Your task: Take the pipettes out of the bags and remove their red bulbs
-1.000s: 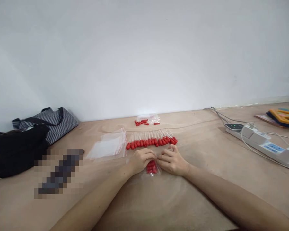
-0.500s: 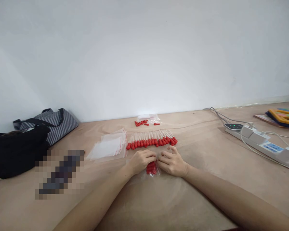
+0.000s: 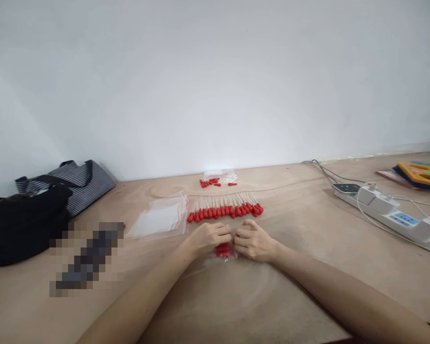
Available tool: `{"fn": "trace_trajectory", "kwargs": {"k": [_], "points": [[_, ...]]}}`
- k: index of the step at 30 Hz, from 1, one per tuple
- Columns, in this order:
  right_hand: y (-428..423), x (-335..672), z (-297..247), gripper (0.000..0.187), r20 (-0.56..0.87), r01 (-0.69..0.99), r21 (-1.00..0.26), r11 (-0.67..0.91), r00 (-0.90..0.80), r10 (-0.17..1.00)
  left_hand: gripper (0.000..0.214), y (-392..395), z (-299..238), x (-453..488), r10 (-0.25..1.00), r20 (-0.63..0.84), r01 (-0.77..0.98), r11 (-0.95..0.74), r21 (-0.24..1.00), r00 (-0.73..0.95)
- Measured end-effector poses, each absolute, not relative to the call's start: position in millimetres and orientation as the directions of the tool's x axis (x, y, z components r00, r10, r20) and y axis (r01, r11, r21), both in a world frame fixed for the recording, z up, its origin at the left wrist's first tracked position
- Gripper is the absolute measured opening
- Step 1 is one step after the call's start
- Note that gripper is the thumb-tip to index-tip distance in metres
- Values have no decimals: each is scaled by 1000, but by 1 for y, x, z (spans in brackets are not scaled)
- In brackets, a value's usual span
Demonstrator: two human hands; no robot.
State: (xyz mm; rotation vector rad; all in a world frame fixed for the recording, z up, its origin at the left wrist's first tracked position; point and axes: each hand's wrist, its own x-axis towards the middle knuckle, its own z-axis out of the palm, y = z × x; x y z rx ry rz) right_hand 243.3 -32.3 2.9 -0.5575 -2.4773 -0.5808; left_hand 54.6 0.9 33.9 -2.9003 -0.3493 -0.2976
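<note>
Head view shows our left hand and right hand facing each other, fingers bent, pinching opposite sides of a small clear plastic bag near its top. Red pieces fill the bag, which sits between our hands, low over the wooden tabletop. Just beyond lies a row of red-bulbed droppers; left of that row, we see flat red-lined zip bags overlapping.
</note>
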Motion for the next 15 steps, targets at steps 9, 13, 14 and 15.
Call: {"fn": "trace_trajectory", "kwargs": {"k": [9, 13, 14, 15], "points": [[-34, 259, 10, 21, 487, 568, -146, 810, -672, 559, 57, -39, 33, 21, 670, 129, 609, -726, 320, 731], [-35, 258, 14, 24, 430, 470, -338, 815, -693, 578, 58, -47, 28, 11, 689, 87, 622, -695, 361, 720], [-35, 257, 14, 22, 421, 457, -377, 806, -691, 588, 57, -47, 27, 11, 684, 104, 610, -700, 370, 722], [-35, 256, 13, 21, 411, 452, -409, 793, -685, 602, 57, -46, 26, 12, 680, 123, 598, -705, 381, 723]]}}
